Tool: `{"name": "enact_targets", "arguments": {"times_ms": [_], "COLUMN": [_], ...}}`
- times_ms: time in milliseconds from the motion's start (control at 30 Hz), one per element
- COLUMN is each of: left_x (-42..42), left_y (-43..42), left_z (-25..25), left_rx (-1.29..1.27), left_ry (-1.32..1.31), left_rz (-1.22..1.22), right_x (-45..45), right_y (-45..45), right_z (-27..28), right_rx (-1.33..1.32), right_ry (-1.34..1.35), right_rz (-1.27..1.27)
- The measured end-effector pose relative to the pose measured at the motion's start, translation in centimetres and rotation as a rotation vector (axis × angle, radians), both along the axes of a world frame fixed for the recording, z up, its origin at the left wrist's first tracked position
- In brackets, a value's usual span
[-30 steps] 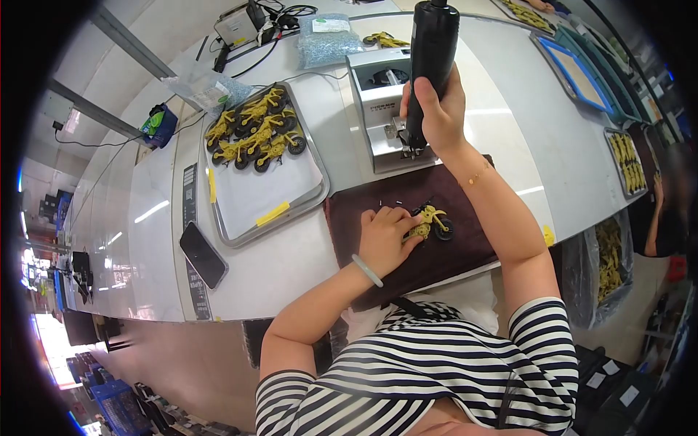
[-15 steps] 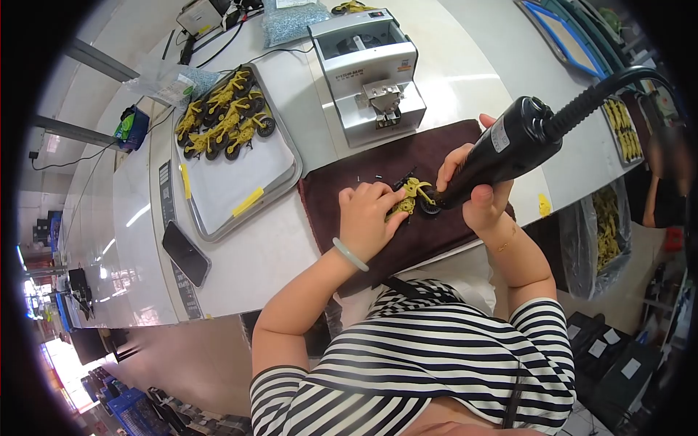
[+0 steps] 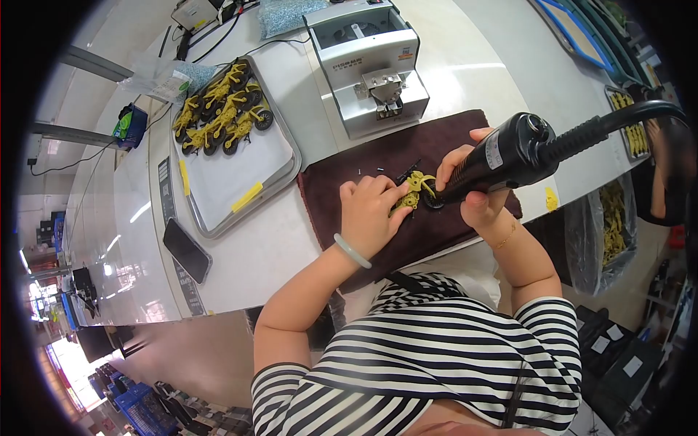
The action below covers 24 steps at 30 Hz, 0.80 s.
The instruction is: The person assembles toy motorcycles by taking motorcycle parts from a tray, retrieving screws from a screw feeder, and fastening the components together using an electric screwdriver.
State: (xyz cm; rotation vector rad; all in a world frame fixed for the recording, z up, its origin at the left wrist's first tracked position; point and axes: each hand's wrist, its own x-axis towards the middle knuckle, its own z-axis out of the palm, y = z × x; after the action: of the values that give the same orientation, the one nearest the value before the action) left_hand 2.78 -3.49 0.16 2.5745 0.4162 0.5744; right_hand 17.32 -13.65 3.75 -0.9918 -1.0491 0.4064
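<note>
On a dark brown cloth (image 3: pixel 331 192), my left hand (image 3: pixel 369 212) pinches a yellow toy motorcycle (image 3: pixel 413 195) with a black wheel (image 3: pixel 432 195). My right hand (image 3: pixel 480 211) is wrapped around a thick black corded electric screwdriver (image 3: pixel 502 156). The tool slants, its front end down beside the toy's wheel; its tip is hidden behind the fingers and wheel, so contact cannot be made out. Two tiny screws (image 3: pixel 381 170) lie on the cloth beyond my left hand.
A silver screw-feeder machine (image 3: pixel 374 69) stands behind the cloth. To the left, a metal tray (image 3: pixel 294 156) holds several yellow toy motorcycles (image 3: pixel 225 109); a phone (image 3: pixel 187 251) lies nearer. A plastic-lined bin (image 3: pixel 592 269) with yellow parts is at right, near another person's arm (image 3: pixel 660 192).
The screwdriver's rear end has dropped, so the tool lies flatter. Both hands keep their grips, and the toy stays almost in place. The view has shifted slightly.
</note>
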Motion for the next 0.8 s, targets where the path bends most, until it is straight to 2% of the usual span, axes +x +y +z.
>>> {"name": "enact_targets", "arguments": {"times_ms": [367,433,500,533,567,600,800], "left_x": [0.1,0.1,0.0,0.0,-0.1,-0.2,-0.3], "left_y": [0.0,0.0,0.1,0.1,0.0,0.1,0.0], "left_z": [0.2,0.0,0.0,-0.1,-0.1,-0.1,0.1], "left_rx": [0.035,0.017,0.032,0.019,0.003,0.004,0.005], "left_ry": [0.0,0.001,0.006,-0.008,-0.021,-0.014,-0.001], "left_rz": [-0.002,0.006,0.009,-0.002,-0.014,-0.013,0.012], "right_x": [0.3,0.7,1.3,1.8,1.9,2.9,5.0], "right_y": [0.1,1.0,2.4,3.8,5.3,6.9,14.0], "right_z": [0.0,1.0,2.8,4.1,5.3,5.9,6.2], "right_rx": [-0.022,-0.003,-0.039,0.011,0.198,0.262,0.309], "right_ry": [0.0,-0.059,0.024,-0.002,0.114,0.028,-0.05], "right_rz": [0.067,0.1,0.102,0.093,0.107,0.107,-0.065]}}
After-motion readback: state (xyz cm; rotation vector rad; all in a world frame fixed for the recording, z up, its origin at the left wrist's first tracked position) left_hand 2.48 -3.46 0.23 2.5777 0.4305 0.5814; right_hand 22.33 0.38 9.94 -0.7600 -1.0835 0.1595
